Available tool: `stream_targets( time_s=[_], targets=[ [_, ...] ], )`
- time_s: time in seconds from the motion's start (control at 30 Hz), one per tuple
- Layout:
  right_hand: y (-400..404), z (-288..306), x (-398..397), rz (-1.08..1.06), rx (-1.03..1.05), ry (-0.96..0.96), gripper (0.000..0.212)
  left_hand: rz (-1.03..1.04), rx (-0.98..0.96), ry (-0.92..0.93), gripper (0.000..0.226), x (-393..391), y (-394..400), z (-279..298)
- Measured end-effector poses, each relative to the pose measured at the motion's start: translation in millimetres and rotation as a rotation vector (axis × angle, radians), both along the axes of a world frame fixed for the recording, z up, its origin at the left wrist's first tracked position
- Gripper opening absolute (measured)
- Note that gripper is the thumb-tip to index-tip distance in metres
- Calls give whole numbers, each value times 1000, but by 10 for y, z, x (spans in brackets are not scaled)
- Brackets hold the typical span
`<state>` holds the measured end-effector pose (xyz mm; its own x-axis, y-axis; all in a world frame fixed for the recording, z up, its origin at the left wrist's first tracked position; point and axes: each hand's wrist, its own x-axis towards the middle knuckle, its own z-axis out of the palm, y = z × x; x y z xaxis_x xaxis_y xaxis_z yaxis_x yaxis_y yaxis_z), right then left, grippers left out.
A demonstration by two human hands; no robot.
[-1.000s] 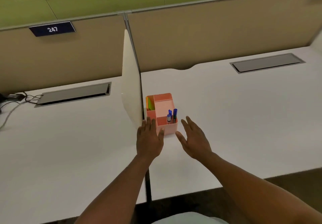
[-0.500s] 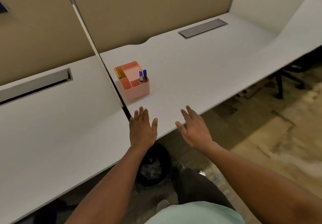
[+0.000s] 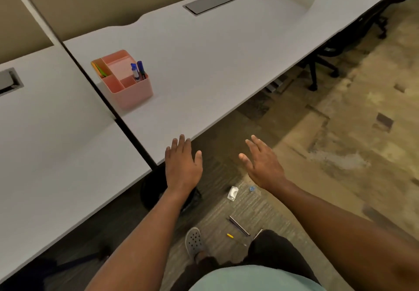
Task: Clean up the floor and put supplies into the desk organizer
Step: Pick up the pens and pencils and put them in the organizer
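Observation:
A pink desk organizer [image 3: 129, 91] stands on the white desk [image 3: 204, 64] beside the divider, holding blue markers [image 3: 137, 70] and green and orange items [image 3: 99, 69]. On the carpet below lie a small white item [image 3: 232, 193], a tiny blue piece [image 3: 251, 188], a dark pen [image 3: 239, 225], a yellow piece [image 3: 230, 235] and a grey stick [image 3: 258, 233]. My left hand [image 3: 182, 166] hovers at the desk's front edge, fingers spread, empty. My right hand [image 3: 263, 163] is out over the floor, open and empty, well away from the organizer.
A black waste bin [image 3: 154, 191] sits under the desk, partly hidden by my left arm. My grey shoe [image 3: 193, 242] is on the carpet near the pens. Black office chair bases [image 3: 322, 64] stand under the desk at right. A grey cable hatch [image 3: 216, 0] is set into the desktop.
My view has swung down and to the right, bringing the floor and the scattered supplies into sight. Both hands have pulled back from the organizer to the desk edge, staying open.

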<state>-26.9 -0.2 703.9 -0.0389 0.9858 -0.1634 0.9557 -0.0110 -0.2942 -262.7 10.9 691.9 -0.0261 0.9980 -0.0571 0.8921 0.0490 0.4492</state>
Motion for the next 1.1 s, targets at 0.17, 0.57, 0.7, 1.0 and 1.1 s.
stream_targets(
  time_s=[0.17, 0.57, 0.7, 1.0, 1.1],
  targets=[
    [-166, -318, 380, -34, -51, -25, 60, -49, -50, 10, 54, 344, -85, -383],
    [-551, -1860, 1600, -72, -239, 76, 52, 17, -331, -15, 48, 1543, -660, -1838],
    [-655, -2761, 1926, -55, -389, 112, 31, 171, -436, -91, 44, 2006, -823, -2578],
    [-942, -5163, 2277, 324, -599, -87, 12, 468, -742, -143, 27, 2595, -1235, -4911],
    [-1144, -5925, 2398, 347, -667, -140, 18, 393, -843, -59, 21, 2585, -1457, -5692]
  ],
)
